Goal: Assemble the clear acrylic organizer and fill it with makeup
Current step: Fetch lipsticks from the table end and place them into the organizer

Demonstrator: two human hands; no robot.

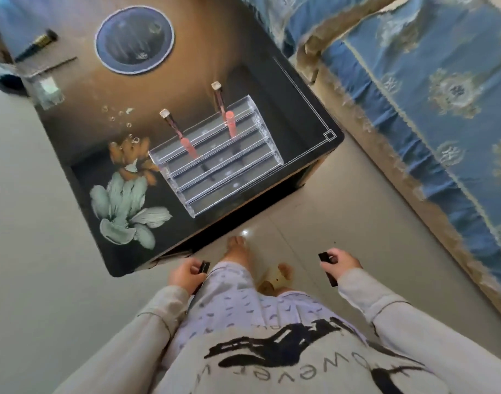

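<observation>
Acrylic organizer (pixel 218 163) on table (pixel 286 89), 2 lip glosses (pixel 186 140) upright. Left hand (pixel 185 275), right hand (pixel 343 264) each grip a dark tube, partly hidden.

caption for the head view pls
Standing at a table, left hand and right hand each gripping a dark stick; clear organizer on it holds two pink lip glosses

Soft daylight, floor glare (pixel 245 232), overall blur, wide-angle edge distortion.
</observation>
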